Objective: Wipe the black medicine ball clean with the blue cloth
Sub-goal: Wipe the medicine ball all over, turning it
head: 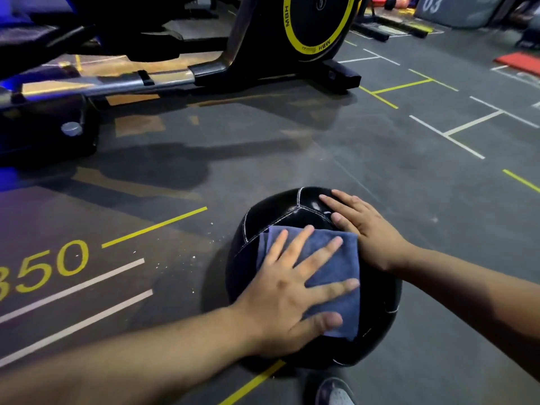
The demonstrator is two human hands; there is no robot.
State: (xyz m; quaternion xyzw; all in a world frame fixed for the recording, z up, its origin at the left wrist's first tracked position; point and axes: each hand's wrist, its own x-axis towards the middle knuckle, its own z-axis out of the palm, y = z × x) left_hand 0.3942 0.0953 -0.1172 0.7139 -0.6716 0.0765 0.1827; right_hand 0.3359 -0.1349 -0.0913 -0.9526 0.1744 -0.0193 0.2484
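The black medicine ball, glossy with white stitched seams, sits on the grey gym floor in the lower middle of the view. The folded blue cloth lies spread over the ball's top. My left hand presses flat on the cloth with its fingers straight and spread. My right hand rests flat on the ball's upper right side, fingers straight, just beside the cloth's right edge.
A black exercise machine with a yellow-ringed flywheel and a steel rail stands behind and to the left. The floor bears yellow and white lines and the yellow figures "350". A shoe shows below the ball. A red mat lies far right.
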